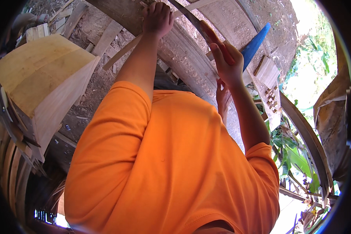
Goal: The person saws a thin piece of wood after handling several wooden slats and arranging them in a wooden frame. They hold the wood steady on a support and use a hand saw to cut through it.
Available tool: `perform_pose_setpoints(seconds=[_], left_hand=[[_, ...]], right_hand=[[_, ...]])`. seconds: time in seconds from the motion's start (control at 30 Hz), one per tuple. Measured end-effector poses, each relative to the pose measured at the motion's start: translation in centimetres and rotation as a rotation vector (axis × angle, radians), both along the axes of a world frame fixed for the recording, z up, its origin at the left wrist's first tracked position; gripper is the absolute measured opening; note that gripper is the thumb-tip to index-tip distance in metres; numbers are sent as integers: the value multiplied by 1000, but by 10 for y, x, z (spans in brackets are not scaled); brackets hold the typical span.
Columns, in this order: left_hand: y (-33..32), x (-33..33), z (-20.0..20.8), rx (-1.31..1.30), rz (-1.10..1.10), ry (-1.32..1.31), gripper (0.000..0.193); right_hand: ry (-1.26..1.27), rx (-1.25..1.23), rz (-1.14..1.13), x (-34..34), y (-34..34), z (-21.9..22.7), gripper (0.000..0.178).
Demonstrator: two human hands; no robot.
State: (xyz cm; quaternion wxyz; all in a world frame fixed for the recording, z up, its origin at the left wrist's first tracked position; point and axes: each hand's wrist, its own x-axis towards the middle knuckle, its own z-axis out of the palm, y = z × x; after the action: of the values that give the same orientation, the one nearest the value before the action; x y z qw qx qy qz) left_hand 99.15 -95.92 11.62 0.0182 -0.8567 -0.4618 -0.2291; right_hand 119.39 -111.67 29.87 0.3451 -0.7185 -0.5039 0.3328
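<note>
In my right hand is the red-orange handle of a tool with a long, narrow, dark blade. The blade slants up and left and runs out of the top of the picture; I cannot tell whether its edge has teeth. At the top, my left hand is closed on a thin wooden strip. This strip lies slantwise across a thick plank strewn with wood chips. Close to my right hand, on its far right side, is a blue pointed piece, partly hidden by the hand.
A large pale wooden box-like piece stands at the left. Offcuts and shavings litter the ground. A bare foot shows beside my right forearm. Small wooden blocks lie on a board at the right, near green plants.
</note>
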Motion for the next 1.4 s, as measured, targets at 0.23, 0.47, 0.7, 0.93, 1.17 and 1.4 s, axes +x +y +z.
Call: perform_pose_setpoints(seconds=[0.23, 0.47, 0.7, 0.93, 1.17, 1.4], left_hand=[[0, 0, -9, -41, 31, 0, 19], [-1, 3, 3, -36, 12, 11, 19], [-1, 3, 13, -90, 30, 39, 22], [2, 2, 7, -126, 24, 17, 23], [0, 5, 3, -78, 30, 66, 17], [0, 4, -3, -33, 7, 14, 17]], right_hand=[[-72, -8, 46, -2, 3, 2, 46], [-126, -21, 60, 1, 6, 5, 46], [-106, -17, 59, -5, 3, 3, 45], [-120, -12, 51, -8, -2, 7, 45], [-84, -86, 34, 0, -39, 9, 40], [-201, -231, 89, 41, -122, 81, 27]])
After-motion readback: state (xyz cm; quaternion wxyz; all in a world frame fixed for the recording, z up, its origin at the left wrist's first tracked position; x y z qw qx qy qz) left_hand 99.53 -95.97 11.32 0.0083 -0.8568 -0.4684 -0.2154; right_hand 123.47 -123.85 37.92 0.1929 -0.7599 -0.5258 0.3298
